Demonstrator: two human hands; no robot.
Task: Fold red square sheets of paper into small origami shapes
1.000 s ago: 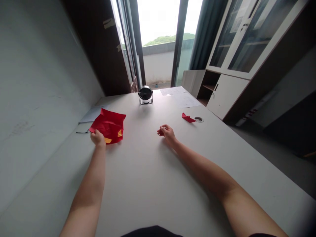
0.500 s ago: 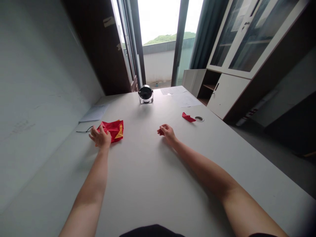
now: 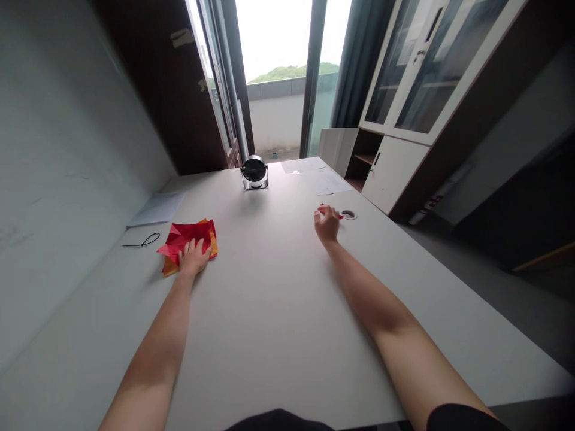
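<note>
Across the white tabletop, press lightly with the left hand, open and loosely spread on creased red paper; with the right hand, half-curled at the folded red paper piece near the grommet, pinch softly, though cannot tell if gripping.

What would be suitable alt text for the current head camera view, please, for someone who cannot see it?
A person's left hand rests on creased red and orange paper on a white table, while the right hand is at a small, partly hidden red paper. Farther back stands a round black object.
</note>
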